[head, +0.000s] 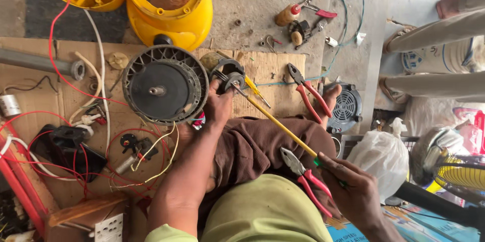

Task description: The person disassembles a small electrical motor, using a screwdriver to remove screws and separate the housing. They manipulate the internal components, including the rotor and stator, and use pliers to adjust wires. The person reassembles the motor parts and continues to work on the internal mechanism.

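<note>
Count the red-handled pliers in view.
3: one pair of pliers on the cardboard, one pair across the person's lap, one on the concrete. More may be hidden.

A black, ribbed round motor housing (pixel 165 84) with a grey metal shaft sits at the centre. Above it stand two bright yellow plastic casings (pixel 172 7). Beneath it lies tan-brown corrugated cardboard (pixel 275 73), on grey concrete. To its left and below, red wires (pixel 53 50), white wires and pale yellow wires trail. To its right, a screwdriver with a yellow shaft (pixel 280 126) and green handle crosses brown ribbed trousers (pixel 257 146). Further right lie pliers with red handles (pixel 308 90); another red-handled pair (pixel 305 179) rests lower right, beside a light green shirt (pixel 262 211). A white plastic bag (pixel 381 158) sits far right of the housing.
</note>
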